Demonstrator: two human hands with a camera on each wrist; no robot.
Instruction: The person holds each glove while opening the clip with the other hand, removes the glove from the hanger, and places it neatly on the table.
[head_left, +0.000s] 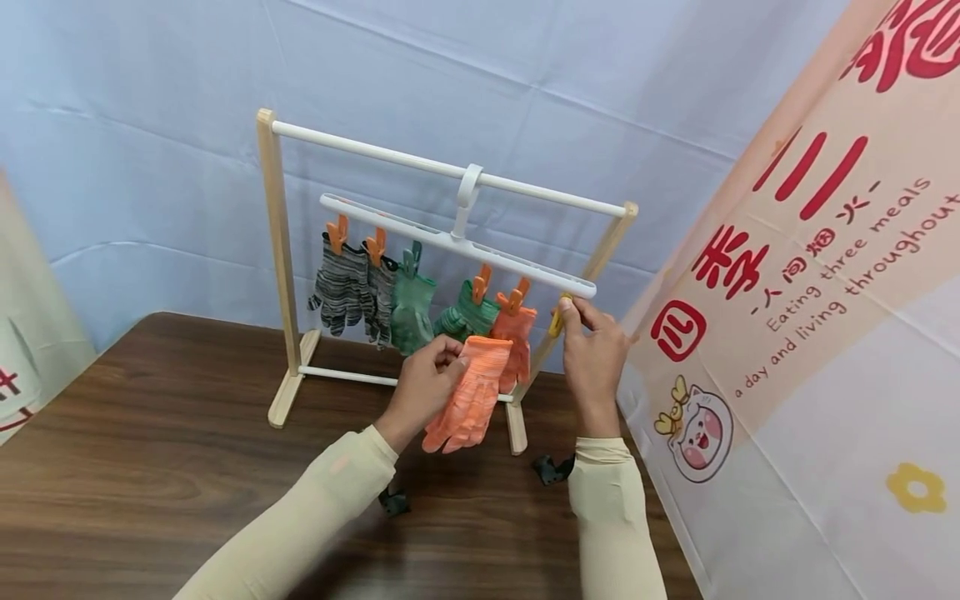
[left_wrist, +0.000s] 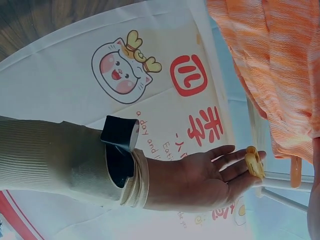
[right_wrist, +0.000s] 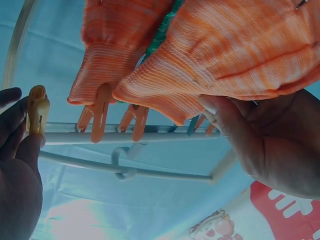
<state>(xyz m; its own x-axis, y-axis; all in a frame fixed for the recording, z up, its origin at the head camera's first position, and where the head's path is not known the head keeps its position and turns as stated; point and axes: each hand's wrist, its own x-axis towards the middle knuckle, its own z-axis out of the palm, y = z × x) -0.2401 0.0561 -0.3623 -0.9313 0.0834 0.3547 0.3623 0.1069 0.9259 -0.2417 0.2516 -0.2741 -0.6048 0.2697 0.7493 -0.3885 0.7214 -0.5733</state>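
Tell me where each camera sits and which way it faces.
Head: on the person's head, facing forward and down at the rack; left hand, right hand and both sleeved forearms show.
Left wrist: on the left wrist, looking past the held orange glove toward the printed cloth; the right hand and its forearm show, with apparently a sliver of left hand.
Right wrist: on the right wrist, facing the hanger, upside down; right hand at frame left, left hand at frame right.
Both wrist views share the yellow clothespin and held orange glove.

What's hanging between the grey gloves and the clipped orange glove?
In the head view, a green glove on a green clip, then another green glove on an orange clip.
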